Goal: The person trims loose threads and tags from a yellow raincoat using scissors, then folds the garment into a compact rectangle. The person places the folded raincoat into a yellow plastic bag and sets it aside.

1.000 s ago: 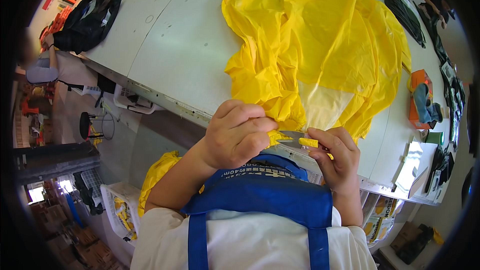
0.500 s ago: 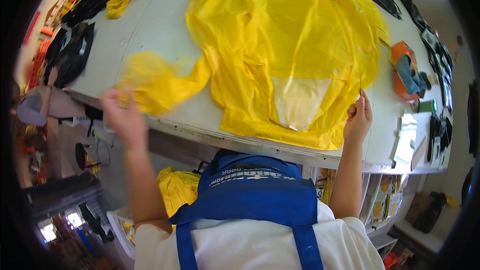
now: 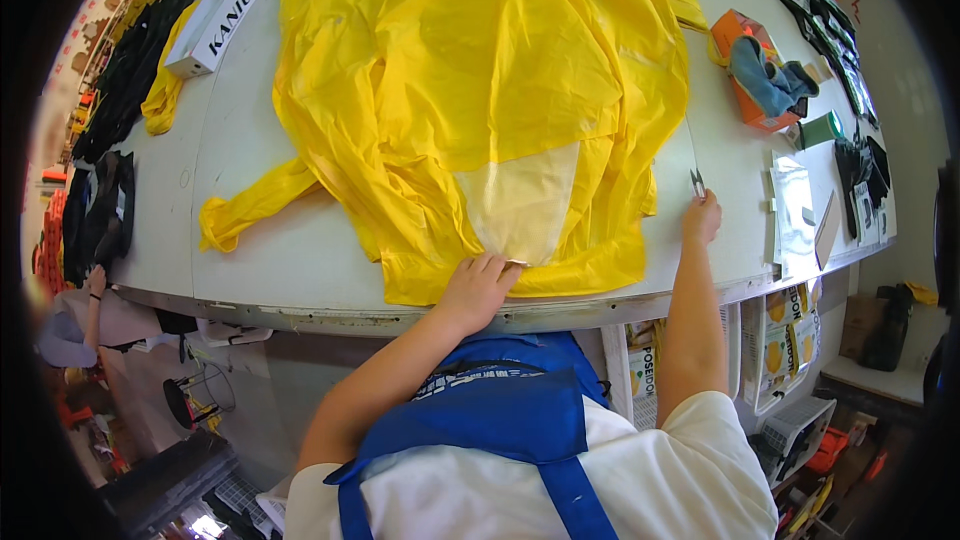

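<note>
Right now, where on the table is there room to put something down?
Bare table shows between the yellow raincoat and the white box, and in front of its left sleeve by the near edge. A narrower strip lies past the right hand. The right end is crowded with an orange tray and packets.

The yellow raincoat covered most of the counter, leaving bare strips along the near edge and at the left. The left hand pressed on the hem at the near edge; the right hand, holding small snips, occupied the narrow bare lane just right of the fabric. Beyond that lane an orange tray, a green tape roll and clear packets crowded the right end. A white box and black garments blocked the far left.
</note>
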Tool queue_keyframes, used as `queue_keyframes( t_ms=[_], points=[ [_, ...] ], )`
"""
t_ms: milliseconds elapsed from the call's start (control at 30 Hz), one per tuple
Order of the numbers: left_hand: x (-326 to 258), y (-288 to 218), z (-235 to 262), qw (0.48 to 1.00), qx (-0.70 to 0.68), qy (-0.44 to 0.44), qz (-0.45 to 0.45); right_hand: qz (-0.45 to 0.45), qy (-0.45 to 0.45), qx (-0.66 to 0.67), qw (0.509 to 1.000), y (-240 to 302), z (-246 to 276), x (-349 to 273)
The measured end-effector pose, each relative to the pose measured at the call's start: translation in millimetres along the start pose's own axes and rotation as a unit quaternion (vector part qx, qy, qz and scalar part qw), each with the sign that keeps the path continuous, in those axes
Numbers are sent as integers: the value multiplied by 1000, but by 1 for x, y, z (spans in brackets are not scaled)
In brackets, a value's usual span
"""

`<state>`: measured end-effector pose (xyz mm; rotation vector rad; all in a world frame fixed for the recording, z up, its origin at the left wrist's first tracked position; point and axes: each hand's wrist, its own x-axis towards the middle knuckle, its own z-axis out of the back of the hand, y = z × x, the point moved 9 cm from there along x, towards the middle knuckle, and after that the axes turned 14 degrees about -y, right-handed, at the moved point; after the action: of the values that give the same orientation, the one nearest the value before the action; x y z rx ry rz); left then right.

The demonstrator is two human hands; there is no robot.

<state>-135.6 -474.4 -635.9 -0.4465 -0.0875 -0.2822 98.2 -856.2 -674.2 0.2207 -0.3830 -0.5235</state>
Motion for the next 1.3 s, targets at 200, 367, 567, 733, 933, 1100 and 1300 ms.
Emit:
queue_keyframes(
  t_ms=[200, 367, 567, 733, 933, 1100, 1300],
  points=[
    [22, 8, 63, 963, -243, 63, 102, -140, 179, 429, 874, 60, -25, -29],
    [0, 47, 142, 690, -648, 49, 321, -466, 375, 645, 475, 140, -53, -38],
    [-41, 57, 169, 719, -616, 130, 295, -244, 338, 783, 462, 259, -20, 30],
    [10, -15, 102, 887, -404, 212, 69, 26, 306, 772, 557, 405, 158, 52],
    [41, -105, 53, 831, -497, 250, 20, 645, 300, 327, 623, 468, 234, -205],
    [-11, -48, 26, 891, -428, 129, 76, 483, 325, 347, 736, 334, 199, -155],
    [-8, -40, 28, 872, -472, 112, 71, 233, 422, 216, 849, 164, 123, -141]
  ],
)
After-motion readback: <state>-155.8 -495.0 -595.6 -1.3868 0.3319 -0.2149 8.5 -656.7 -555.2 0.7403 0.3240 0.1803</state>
